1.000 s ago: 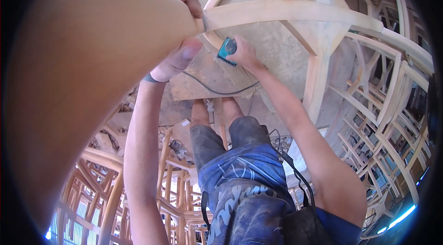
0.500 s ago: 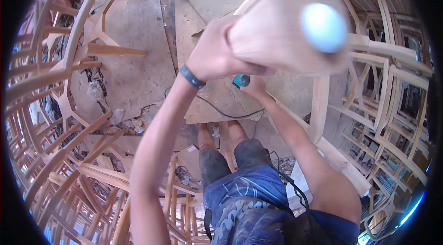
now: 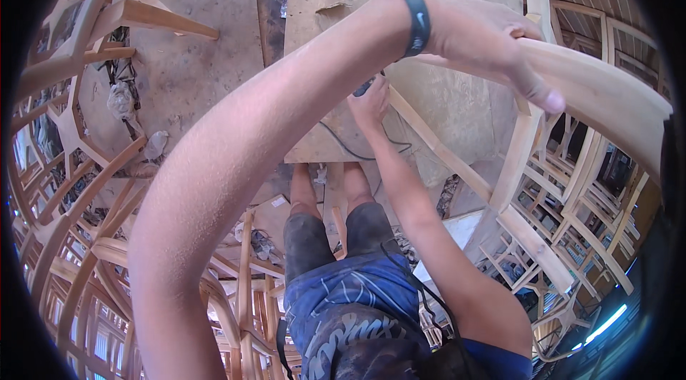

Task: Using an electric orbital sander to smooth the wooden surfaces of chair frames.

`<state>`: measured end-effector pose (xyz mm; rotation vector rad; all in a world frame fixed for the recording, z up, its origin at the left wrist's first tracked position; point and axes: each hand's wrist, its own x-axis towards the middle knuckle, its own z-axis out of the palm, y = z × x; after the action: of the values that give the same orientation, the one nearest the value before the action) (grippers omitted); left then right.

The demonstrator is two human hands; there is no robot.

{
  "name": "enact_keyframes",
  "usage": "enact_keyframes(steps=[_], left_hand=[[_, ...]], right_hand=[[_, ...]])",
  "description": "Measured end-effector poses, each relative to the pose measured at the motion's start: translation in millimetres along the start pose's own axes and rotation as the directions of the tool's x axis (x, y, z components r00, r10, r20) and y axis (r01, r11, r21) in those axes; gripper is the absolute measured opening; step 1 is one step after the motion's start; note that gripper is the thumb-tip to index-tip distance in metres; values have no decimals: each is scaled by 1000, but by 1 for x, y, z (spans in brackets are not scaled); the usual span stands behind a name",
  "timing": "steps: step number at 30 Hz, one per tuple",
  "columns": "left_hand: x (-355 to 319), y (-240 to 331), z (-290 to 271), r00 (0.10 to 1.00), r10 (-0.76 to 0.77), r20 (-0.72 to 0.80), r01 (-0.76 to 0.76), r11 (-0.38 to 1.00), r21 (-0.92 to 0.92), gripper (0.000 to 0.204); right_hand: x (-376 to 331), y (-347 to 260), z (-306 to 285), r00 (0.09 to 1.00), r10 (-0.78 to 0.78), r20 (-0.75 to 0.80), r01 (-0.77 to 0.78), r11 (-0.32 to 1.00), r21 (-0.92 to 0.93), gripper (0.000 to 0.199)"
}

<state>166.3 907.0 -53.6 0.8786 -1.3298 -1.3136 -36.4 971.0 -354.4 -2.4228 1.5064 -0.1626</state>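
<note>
On chair frame (image 3: 600, 94): left hand (image 3: 493, 44) regripped, frame swung right.

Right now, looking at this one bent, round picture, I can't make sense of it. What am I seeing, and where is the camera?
The camera sits on a person's head and looks down; its wide lens bends straight edges. There is no machine, only two bare arms. The left hand, with a dark wristband, grips a curved pale wooden chair frame held up close to the lens. The right hand reaches lower and holds a small tool that is mostly hidden; a dark cord trails from it over a flat board. Below are the person's blue shorts and bare legs. Stacked unfinished wooden chair frames surround them.
</note>
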Motion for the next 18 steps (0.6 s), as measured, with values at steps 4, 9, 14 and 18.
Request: enact_keyframes(steps=[4,9,14,18], left_hand=[[11,4,3,998,-10,63,14,998,-58,90],[2,-7,-2,997,-27,74,32,997,-70,89],[6,-7,-1,997,-7,76,12,997,-72,88],[12,-16,3,995,80,61,-65,974,-215,75]], right_hand=[[19,6,25,984,128,-120,-124,991,47,61],[-14,7,14,998,56,-38,-55,998,27,60],[-63,123,-23,987,-159,-6,158,982,-102,62],[-65,145,-35,977,-201,71,209,971,-117,63]])
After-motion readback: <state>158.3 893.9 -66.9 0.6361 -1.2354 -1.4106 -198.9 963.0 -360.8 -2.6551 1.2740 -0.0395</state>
